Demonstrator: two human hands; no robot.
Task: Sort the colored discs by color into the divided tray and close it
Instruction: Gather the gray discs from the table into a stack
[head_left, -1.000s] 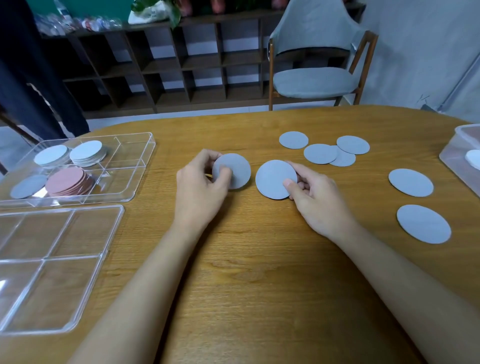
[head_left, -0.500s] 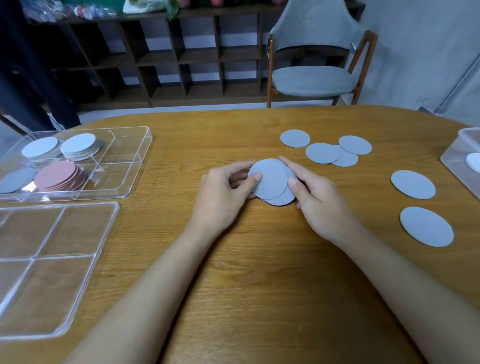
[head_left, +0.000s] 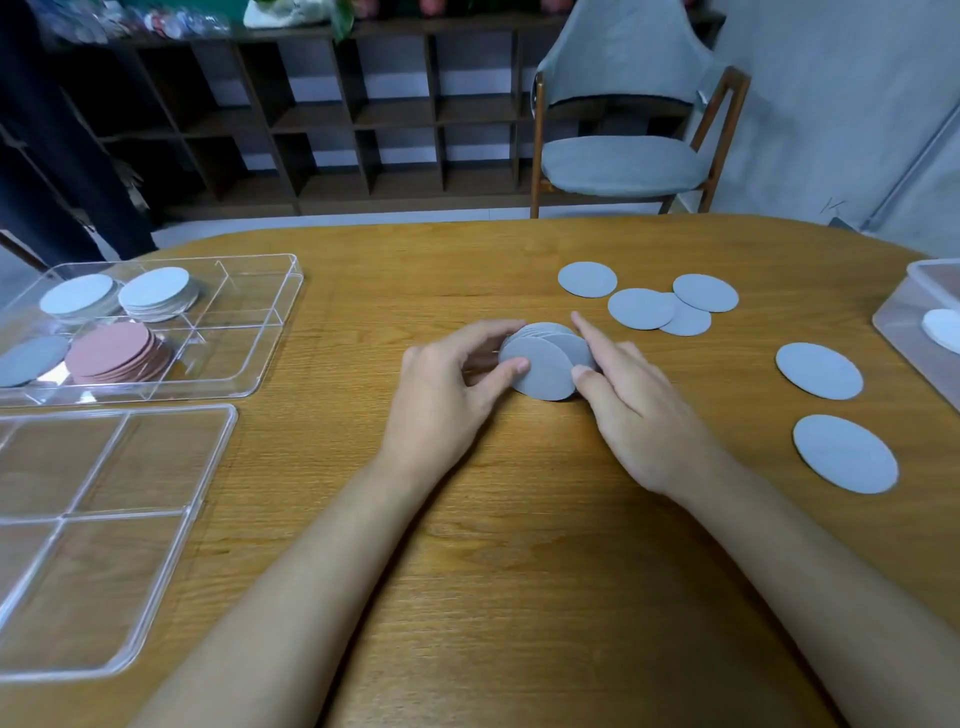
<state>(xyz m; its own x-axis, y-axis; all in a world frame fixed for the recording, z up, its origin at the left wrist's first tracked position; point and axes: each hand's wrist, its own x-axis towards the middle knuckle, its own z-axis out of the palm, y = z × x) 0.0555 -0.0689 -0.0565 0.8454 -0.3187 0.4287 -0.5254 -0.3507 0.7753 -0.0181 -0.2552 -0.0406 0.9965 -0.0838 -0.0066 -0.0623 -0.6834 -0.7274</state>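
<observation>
Two hands on one little stack of grey discs (head_left: 543, 371) mid-table (head_left: 519, 571): the left hand (head_left: 447, 395) pinches it between thumb and curled fingers, the right hand (head_left: 639, 415) clamps the other side, index finger stretched along the far edge. Six loose grey discs (head_left: 819, 370) lie off to the right. The divided tray (head_left: 244, 322) sits open at far left with white stacks (head_left: 153, 288), a pink stack (head_left: 109, 348) and one grey disc (head_left: 28, 358). Its clear lid (head_left: 119, 545) lies flat just in front.

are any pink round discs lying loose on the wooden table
No, the pink round discs sit stacked in the clear divided tray.
</observation>
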